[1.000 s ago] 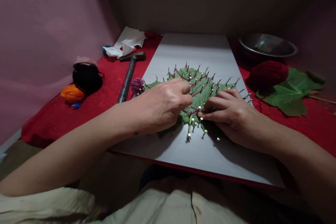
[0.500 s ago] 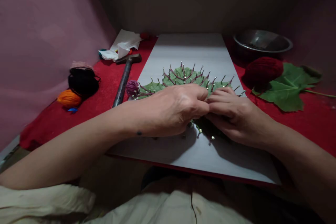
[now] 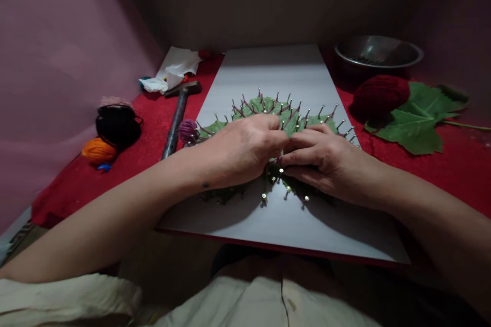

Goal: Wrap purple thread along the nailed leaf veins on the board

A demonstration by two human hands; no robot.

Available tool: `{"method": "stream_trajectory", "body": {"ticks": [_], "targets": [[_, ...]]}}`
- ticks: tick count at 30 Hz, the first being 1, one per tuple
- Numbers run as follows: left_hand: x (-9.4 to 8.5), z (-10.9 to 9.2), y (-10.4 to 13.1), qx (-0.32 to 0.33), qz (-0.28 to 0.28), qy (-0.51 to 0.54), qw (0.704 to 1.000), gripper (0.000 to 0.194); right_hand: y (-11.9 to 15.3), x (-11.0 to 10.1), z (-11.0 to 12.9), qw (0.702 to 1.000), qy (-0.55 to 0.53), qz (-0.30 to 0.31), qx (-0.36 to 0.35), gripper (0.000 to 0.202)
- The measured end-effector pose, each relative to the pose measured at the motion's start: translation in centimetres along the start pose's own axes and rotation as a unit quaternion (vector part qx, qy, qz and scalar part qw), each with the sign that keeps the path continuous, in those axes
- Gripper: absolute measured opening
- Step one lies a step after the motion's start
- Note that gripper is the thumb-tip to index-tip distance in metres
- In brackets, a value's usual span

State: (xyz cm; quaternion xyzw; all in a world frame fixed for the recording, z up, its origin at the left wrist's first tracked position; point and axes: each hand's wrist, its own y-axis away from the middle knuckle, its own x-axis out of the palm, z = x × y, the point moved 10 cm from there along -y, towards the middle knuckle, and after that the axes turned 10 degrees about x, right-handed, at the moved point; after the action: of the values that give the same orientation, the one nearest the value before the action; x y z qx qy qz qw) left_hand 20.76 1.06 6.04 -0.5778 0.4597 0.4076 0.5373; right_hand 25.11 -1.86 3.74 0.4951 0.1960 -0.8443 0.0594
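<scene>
A green leaf (image 3: 255, 104) lies on a white board (image 3: 268, 69), with several nails (image 3: 264, 197) standing upright around its edge and along its veins. Dark purple yarn runs between the nails. Over the leaf's middle, my left hand (image 3: 251, 138) is closed in a pinch; whatever its fingertips hold is hidden. My right hand (image 3: 326, 156) meets it from the right, thumb and fingers pressed together among the nails, their grip also hidden. A short bit of purple yarn (image 3: 276, 160) shows just below the fingertips. The purple yarn ball (image 3: 187, 132) rests at the board's left edge.
On the red cloth (image 3: 115, 184) at left are a hammer (image 3: 178, 117), black yarn (image 3: 118, 123), orange yarn (image 3: 98, 150) and white paper (image 3: 174, 69). To the right sit a metal bowl (image 3: 402, 56), a dark red yarn ball (image 3: 379, 93) and another leaf (image 3: 418, 117).
Both hands have moved a little left over the leaf, staying close together. More nails near the leaf's lower middle now show. The whole view has shifted slightly.
</scene>
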Motion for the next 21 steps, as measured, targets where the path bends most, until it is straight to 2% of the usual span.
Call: {"method": "stream_trajectory", "body": {"ticks": [3,6,9,13,16,18,21], "targets": [[0.2,0.4,-0.3,-0.01,-0.02,-0.01,1.0,0.02,-0.8,-0.1,-0.6,0.999,-0.024,0.013,0.043,0.012],[0.6,1.1,-0.3,-0.03,-0.026,-0.009,0.999,0.018,-1.7,0.3,-1.4,0.992,-0.035,0.042,0.114,0.018],[0.8,1.8,-0.2,-0.056,-0.024,-0.02,0.998,0.017,-2.1,0.5,-1.5,0.987,-0.004,0.044,0.157,0.019],[1.2,2.1,-0.1,-0.082,0.006,-0.017,0.996,0.016,-1.7,0.4,-0.2,0.985,0.121,-0.031,0.12,0.018],[1.3,2.2,-0.1,-0.104,0.024,-0.03,0.994,0.016,-1.2,0.4,0.7,0.97,0.214,-0.087,0.077,0.019],[1.4,2.5,0.0,-0.12,0.032,-0.036,0.992,0.016,-1.4,0.5,1.0,0.961,0.255,-0.092,0.062,0.02],[1.5,3.1,0.5,-0.14,0.034,-0.025,0.989,0.017,-2.3,1.0,0.9,0.953,0.292,-0.054,0.062,0.02]]}}
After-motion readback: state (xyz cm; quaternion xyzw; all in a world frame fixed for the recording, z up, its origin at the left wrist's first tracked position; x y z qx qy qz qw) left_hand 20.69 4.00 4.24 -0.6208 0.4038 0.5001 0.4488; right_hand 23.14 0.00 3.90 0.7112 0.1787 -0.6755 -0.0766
